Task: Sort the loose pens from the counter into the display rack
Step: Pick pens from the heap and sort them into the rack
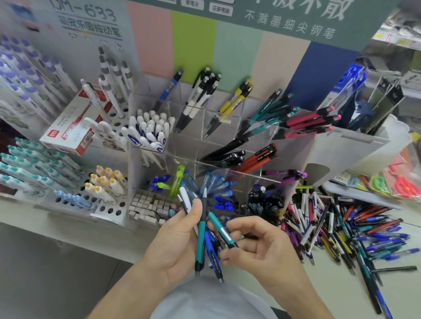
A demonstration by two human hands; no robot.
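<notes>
Sorting pens by colour, mid-frame

Left hand point(179, 239) clutches a mixed bundle; right hand point(256, 242) pinches a teal pen point(220, 229) — best dropped upper right with matching teal ones point(270, 108).

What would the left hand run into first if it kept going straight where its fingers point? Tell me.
The left hand, gripping a bunch of pens, points up and away toward the clear rack. It would probably first meet the blue pens standing in the front compartment, though depth is hard to judge.

A red and white box point(76, 122) leans at the left of the frame. Red scissors point(406, 183) lie at the right. A green sign point(277, 12) hangs up top.
</notes>
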